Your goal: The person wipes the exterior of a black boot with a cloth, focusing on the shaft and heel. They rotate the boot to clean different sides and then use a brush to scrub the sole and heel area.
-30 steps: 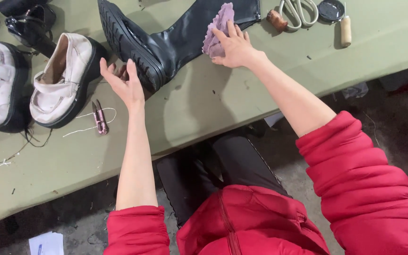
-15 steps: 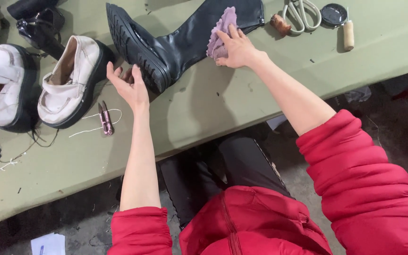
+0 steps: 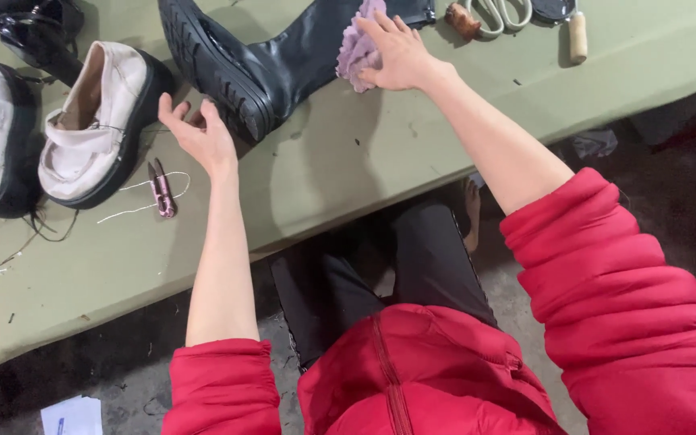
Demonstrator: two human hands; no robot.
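— Since the earlier frames, what has moved?

— Little in the scene itself; the view has slid, so the tall black boot [image 3: 283,60] and the shoes sit further right in frame. The right hand [image 3: 396,52] still presses a lilac cloth [image 3: 358,48] against the boot's shaft, fingers closed over the cloth. The left hand [image 3: 196,133] stays spread, palm up, touching the lugged sole at the toe, clamped on nothing.

— Meaning for the work?

— I'd judge the wiping of the boot is ongoing, with the left hand steadying it.

— Where does the boot lie?

— On its side on the green table [image 3: 364,169], sole towards the cream platform shoe [image 3: 94,117].

— Any containers?

— None I can see. Small pink thread snips [image 3: 161,189] lie near the left wrist, and scissors [image 3: 505,12] by the far edge.
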